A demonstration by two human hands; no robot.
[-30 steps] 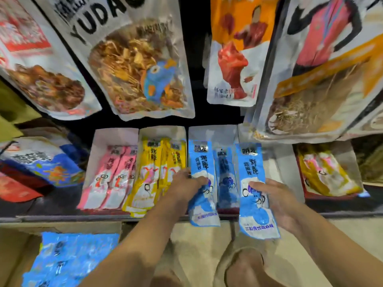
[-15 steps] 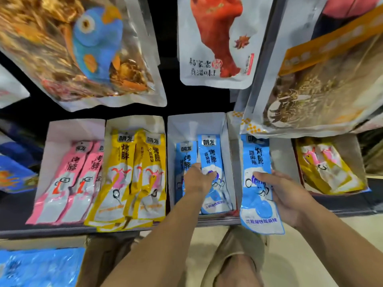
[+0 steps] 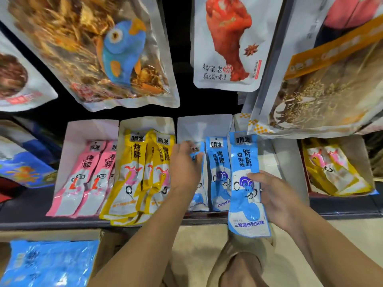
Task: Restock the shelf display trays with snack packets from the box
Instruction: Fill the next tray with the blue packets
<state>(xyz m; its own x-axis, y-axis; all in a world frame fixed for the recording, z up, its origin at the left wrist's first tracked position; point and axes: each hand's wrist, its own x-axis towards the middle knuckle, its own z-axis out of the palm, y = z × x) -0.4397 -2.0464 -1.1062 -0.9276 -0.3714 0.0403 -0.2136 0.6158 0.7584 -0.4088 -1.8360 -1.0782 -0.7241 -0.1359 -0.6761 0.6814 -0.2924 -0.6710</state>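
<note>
Down at the near left, the cardboard box (image 3: 97, 253) sits on the floor below the shelf with a heap of blue packets in it. On the shelf above, a tray of pink packets (image 3: 87, 179) comes first, then a tray of yellow packets (image 3: 141, 175), all lying with their long axes running near to far.

The left hand (image 3: 184, 166) reaches in over the white tray (image 3: 204, 127). Its fingers are bent down onto the top half of the leftmost blue packet (image 3: 200, 198). I cannot tell whether they pinch it or only press it flat. Just to the right lies a second blue packet (image 3: 219, 175), flat and aligned with the first.

Next comes the held blue packet (image 3: 245, 160). The right hand (image 3: 273, 195) grips it about midway, thumb across the printed face and fingers behind it. Its long axis runs near to far, parallel with the two packets in the tray. Its near end hangs out past the shelf edge and its far end sits over the tray's right wall.

The gap left in the tray seems to lie just left of this packet and farther in. So I'd judge the right hand is the one placed to slide it left and away, keeping the same heading.
</note>
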